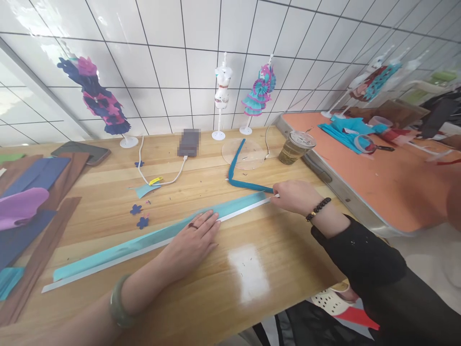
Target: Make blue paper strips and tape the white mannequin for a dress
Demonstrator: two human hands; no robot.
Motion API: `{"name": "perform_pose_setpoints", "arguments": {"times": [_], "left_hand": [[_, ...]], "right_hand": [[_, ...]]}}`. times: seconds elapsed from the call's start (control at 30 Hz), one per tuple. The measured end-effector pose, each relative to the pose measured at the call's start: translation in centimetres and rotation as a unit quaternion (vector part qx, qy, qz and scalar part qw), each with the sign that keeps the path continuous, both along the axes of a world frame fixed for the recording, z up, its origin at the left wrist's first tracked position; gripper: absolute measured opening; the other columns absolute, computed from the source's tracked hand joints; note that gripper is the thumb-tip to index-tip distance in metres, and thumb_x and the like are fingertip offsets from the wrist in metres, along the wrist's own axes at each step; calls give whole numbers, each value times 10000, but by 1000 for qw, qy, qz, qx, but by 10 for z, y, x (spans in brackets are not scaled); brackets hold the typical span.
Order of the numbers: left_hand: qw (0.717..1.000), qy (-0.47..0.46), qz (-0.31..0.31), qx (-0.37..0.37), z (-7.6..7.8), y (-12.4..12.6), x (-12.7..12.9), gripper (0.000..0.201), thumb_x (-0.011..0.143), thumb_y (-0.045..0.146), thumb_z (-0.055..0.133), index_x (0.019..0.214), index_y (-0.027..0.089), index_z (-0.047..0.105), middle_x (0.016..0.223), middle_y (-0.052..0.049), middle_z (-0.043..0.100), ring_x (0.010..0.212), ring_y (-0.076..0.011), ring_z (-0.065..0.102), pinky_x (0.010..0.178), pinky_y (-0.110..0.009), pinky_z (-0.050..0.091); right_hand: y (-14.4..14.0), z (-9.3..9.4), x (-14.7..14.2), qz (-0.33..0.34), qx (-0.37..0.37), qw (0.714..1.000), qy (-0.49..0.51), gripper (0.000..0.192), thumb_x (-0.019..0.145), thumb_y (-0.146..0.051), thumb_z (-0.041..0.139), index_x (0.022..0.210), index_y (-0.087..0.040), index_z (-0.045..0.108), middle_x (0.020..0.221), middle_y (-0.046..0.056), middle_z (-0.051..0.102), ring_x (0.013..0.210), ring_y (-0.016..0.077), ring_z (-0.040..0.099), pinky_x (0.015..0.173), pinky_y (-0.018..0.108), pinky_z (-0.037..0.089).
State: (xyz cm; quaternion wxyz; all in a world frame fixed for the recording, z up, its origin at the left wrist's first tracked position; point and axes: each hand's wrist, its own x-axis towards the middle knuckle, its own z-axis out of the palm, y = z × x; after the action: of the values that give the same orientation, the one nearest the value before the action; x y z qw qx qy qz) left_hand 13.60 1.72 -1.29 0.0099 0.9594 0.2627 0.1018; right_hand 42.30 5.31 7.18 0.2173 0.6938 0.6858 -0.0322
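Head view shows the light blue strip (144,242) lying along a white ruler (151,248) on the wooden table (252,240), from 8 o'clock to 2 o'clock. Left hand (192,238) presses flat and open at its middle; right hand (295,196) pinches its far end.

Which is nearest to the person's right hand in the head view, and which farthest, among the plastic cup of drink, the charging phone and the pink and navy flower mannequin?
Measured from the right hand:
1. Plastic cup, just beyond the hand, by the table's right edge.
2. Phone, farther left, mid-table near the wall.
3. Flower mannequin, far left, against the tiled wall.
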Motion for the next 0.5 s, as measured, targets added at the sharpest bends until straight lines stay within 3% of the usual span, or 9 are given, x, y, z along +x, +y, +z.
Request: {"name": "perform_pose_setpoints", "arguments": {"times": [0.5], "left_hand": [[1000,9,-7,8,-2,11,32,468,886,408,347,1233,121,476,1321,-161,448,1269,-269,327,1016,-411,304]], "right_hand": [[22,-6,-4,-19,-60,998,-4,377,795,-369,421,895,-119,684,892,184,671,792,286,630,591,328,429]]}}
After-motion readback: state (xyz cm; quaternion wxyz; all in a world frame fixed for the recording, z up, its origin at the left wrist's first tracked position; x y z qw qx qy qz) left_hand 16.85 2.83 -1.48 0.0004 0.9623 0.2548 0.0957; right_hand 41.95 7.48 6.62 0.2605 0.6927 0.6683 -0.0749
